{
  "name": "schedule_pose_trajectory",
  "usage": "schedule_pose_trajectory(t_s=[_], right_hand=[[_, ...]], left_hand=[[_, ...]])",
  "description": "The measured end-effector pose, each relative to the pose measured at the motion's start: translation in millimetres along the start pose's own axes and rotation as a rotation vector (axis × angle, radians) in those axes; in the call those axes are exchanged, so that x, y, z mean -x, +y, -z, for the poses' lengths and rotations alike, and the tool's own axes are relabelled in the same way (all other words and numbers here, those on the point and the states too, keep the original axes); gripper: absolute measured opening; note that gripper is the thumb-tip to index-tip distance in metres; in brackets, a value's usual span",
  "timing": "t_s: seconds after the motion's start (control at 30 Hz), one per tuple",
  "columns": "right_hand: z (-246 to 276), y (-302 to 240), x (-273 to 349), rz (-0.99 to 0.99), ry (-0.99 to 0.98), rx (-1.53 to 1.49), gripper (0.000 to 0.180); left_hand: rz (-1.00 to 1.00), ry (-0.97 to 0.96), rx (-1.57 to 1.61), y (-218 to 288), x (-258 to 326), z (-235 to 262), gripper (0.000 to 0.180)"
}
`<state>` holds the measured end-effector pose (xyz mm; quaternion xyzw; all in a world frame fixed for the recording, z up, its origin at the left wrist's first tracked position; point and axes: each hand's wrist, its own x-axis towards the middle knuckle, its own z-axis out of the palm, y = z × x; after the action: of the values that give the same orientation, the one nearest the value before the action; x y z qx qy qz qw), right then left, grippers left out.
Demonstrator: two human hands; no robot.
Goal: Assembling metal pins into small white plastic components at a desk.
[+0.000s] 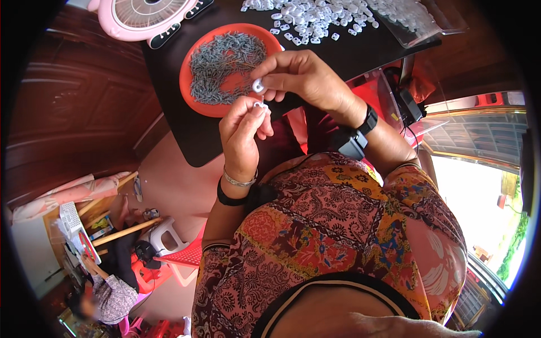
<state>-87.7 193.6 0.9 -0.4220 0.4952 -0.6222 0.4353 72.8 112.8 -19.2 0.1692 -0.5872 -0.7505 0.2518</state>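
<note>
By the left edge of the black table (189, 135), we are seeing a pink round fan (146, 12) and an orange tray (186, 84) of grey metal screws (211, 67). Over its rim, our left hand (241, 132) is pinching a small white plastic clip (261, 106); our right hand (304, 76), blocking some screws, is pinching a white plastic oval (258, 85). Loose white pieces (318, 22) are lying toward the far edge.

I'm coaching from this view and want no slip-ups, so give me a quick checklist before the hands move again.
1. Left hand grip: ok, a small white piece is pinched at the fingertips.
2. Right hand grip: ok, it holds a second white piece.
3. Full outline of the left hand's piece visible: not ok, the hand covers part.
4. Grey fasteners contained: ok, heaped in the orange-red dish beside the hands.
5. Fastener type, nail or screw: cannot tell, too small.
6. Spares on the table: ok, loose white pieces lie beyond the hands.
</note>
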Motion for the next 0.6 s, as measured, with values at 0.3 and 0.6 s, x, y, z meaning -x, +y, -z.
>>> schedule_pose_trajectory(t_s=[0.3,0.6], right_hand=[[-11.3,12.8,4.9,-0.025,0.028,0.005,0.012],[-9.3,12.2,2.9,-0.115,0.11,-0.28,0.014]], left_hand=[[-0.063,0.022,0.104,-0.9,1.2,0.8,0.019],[-0.012,0.097,-0.017,-0.3,4.1,1.9,0.017]])
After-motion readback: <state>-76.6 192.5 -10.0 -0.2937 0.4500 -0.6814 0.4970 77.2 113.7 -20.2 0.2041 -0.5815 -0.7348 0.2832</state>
